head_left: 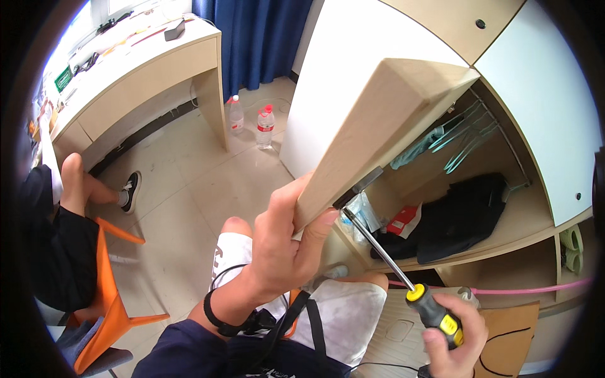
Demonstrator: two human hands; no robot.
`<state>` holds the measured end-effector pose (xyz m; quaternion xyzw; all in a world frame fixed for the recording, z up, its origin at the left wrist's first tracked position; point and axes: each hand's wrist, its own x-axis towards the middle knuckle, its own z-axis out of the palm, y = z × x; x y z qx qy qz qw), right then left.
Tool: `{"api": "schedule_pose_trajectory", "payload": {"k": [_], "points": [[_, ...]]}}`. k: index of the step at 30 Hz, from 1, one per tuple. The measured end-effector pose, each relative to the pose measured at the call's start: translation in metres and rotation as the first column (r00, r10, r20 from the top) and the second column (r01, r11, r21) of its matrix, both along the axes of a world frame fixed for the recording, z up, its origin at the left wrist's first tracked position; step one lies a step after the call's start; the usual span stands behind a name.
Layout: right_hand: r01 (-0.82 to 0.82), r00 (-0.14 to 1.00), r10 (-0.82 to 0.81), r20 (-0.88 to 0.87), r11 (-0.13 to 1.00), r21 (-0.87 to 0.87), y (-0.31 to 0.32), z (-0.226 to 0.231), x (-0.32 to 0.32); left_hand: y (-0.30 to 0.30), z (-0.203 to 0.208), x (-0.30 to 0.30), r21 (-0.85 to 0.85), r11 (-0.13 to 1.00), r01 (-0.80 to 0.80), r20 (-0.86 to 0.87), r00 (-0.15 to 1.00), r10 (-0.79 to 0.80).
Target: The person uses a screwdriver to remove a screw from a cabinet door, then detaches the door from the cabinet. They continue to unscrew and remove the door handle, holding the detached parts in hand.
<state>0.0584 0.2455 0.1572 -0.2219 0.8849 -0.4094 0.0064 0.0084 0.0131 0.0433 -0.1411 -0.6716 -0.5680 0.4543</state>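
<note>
My left hand [277,236] grips the lower end of a thick wooden board [362,120], thumb on one side and fingers on the other. The board slants up and away toward the wardrobe. On its underside near my thumb sits a dark metal bracket [359,188]. In my right hand [460,343] is a screwdriver [384,252] with a black and yellow handle, my fingers wrapped round it. Its shaft points up to the left, and the tip meets the bracket's lower end. Whether a screw is under the tip is too small to tell.
An open wardrobe [517,233] holds hangers [466,135] and dark clothing [466,214]. Two plastic bottles [265,126] stand on the floor by a blue curtain [255,44]. Leftward, another person sits on an orange chair [107,296] at a desk [151,66]. Cardboard [510,334] lies at lower right.
</note>
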Motion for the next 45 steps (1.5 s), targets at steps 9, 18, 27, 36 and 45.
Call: {"api": "schedule_pose_trajectory", "payload": {"k": [9,18,27,36,45], "points": [[-0.184,0.783,0.202,-0.588,0.979,0.091,0.025,-0.016,0.005,-0.007,-0.002,-0.002,-0.006,1.000,0.026,0.022,0.999,-0.026],[-0.094,0.873,0.099,-0.477,0.995,0.033,0.025,-0.032,0.006,-0.009,0.000,-0.004,0.045,0.999,0.023,0.067,0.997,-0.026],[-0.122,0.783,0.017,-0.621,0.984,-0.127,0.005,-0.032,0.006,-0.009,0.000,-0.002,0.040,0.999,0.030,0.062,0.998,-0.033],[-0.087,0.755,0.161,-0.636,0.985,0.147,0.006,-0.030,-0.002,-0.014,0.005,-0.029,-0.010,0.948,-0.317,-0.421,0.862,0.284],[0.085,0.843,-0.060,-0.535,0.996,0.023,0.060,-0.072,0.005,-0.050,0.057,0.007,-0.615,0.091,-0.783,-0.698,0.595,0.399]]}}
